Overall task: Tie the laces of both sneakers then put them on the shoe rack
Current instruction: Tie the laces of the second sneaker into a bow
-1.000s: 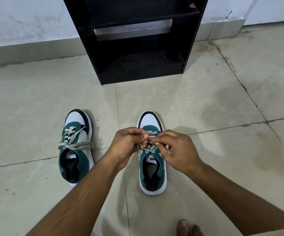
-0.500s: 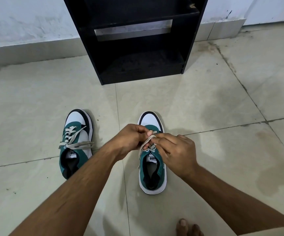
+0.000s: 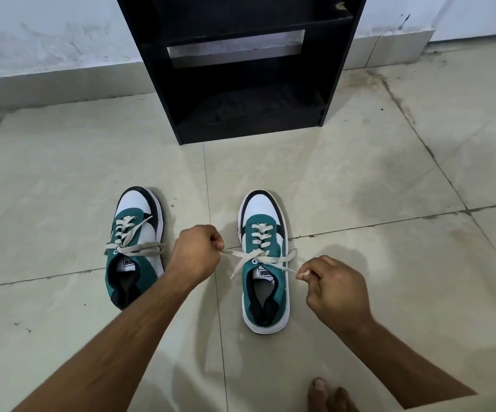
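Two green, white and black sneakers stand on the tiled floor, toes pointing away from me. The left sneaker (image 3: 135,248) has a bow in its beige laces. The right sneaker (image 3: 264,260) has its laces (image 3: 263,257) stretched out sideways from a knot over the tongue. My left hand (image 3: 196,254) is closed on the lace part to the left of that shoe. My right hand (image 3: 334,288) pinches the lace part to its right. A black shoe rack (image 3: 241,63) stands beyond the sneakers against the wall.
The rack's lower shelf (image 3: 249,111) is dusty and holds nothing; an upper shelf sits above it. A white wall with a tile skirting (image 3: 62,81) runs behind. My bare toes (image 3: 327,395) show at the bottom edge.
My hands were bunched together over the right sneaker's tongue; now they have pulled apart to either side, drawing the laces taut. The left sneaker has not moved.
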